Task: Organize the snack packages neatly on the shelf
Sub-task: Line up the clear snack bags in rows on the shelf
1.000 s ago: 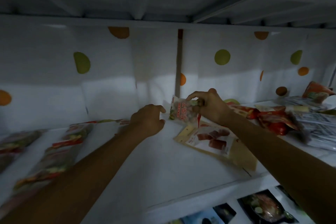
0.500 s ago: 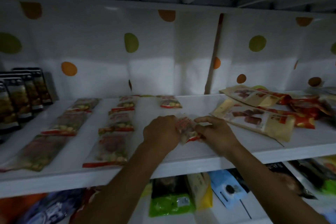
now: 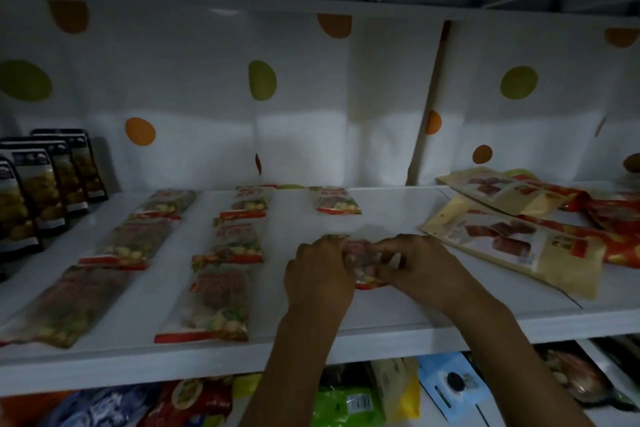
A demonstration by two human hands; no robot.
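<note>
A small clear snack packet [image 3: 360, 258] with a red strip lies on the white shelf [image 3: 398, 319], mostly covered by both hands. My left hand [image 3: 317, 274] grips its left side and my right hand [image 3: 414, 265] pinches its right side. Behind it lies one matching packet [image 3: 336, 204]. Left of that run two rows of the same packets, the middle row [image 3: 230, 262] and the left row [image 3: 114, 253], laid end to end from back to front.
Black upright pouches [image 3: 38, 191] stand at the far left. Beige pouches [image 3: 498, 239] and red packets [image 3: 620, 250] lie in a loose heap on the right. A dotted white sheet [image 3: 311, 107] backs the shelf. The lower shelf holds more packages [image 3: 346, 402].
My right hand brought the small packet from the back of the shelf toward the front, and my left hand joined it. The view has shifted left and downward since a second ago.
</note>
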